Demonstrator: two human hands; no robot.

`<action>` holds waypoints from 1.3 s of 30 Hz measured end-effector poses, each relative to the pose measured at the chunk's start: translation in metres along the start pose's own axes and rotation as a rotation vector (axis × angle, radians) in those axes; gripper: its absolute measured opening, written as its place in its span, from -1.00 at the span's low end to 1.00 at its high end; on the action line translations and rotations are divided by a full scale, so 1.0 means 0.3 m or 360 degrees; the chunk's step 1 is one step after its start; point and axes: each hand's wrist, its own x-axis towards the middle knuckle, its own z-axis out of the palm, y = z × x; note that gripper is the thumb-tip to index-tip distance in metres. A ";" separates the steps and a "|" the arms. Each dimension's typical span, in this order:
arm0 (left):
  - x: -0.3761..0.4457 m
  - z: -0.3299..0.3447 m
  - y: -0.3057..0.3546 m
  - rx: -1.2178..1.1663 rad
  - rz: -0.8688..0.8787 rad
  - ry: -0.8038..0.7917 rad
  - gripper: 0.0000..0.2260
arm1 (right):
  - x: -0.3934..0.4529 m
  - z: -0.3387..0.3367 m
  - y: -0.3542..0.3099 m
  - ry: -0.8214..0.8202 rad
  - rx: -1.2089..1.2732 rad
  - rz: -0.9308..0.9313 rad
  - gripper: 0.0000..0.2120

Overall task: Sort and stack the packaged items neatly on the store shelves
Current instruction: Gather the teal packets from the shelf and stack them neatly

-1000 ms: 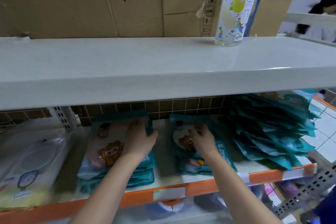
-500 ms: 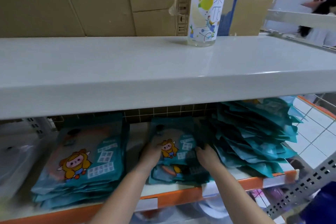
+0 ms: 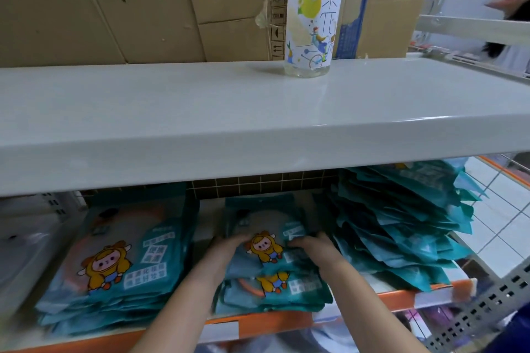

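Nearest, two forearms reach in over the orange shelf edge (image 3: 395, 299). The left hand (image 3: 226, 249) and right hand (image 3: 311, 246) press on either side of the top packet of the middle stack (image 3: 272, 261), fingers curled over its edges, though blur hides how firmly they grip. That short teal stack sits mid-shelf, its packets a little skewed. Left of it lies a tidier, wider pile (image 3: 114, 266); right of it a tall, leaning heap of teal packets (image 3: 401, 226), fanned and messy. Looks like squaring-up is under way; next, probably, nudge the edges flush, then tackle the heap. Farther up, a bottle (image 3: 311, 17) stands on the white upper shelf (image 3: 172, 112), with cardboard boxes (image 3: 114, 3) behind
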 end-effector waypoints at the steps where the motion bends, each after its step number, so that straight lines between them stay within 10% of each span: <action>1: -0.012 0.000 -0.002 -0.0003 -0.0012 -0.0060 -0.74 | -0.014 0.002 -0.007 -0.0024 -0.0009 -0.0016 -0.49; 12: -0.143 0.015 0.120 -0.0148 0.0847 0.0066 -0.64 | -0.112 -0.015 -0.143 -0.0100 0.0303 -0.0823 -0.42; 21: -0.134 0.004 0.003 0.0019 0.0935 -0.0119 -0.50 | -0.108 -0.012 -0.025 -0.0078 0.0269 -0.0778 -0.41; 39: -0.197 0.046 0.068 0.0532 0.0880 0.0285 -0.50 | -0.184 -0.030 -0.060 0.0048 0.0005 -0.0758 -0.49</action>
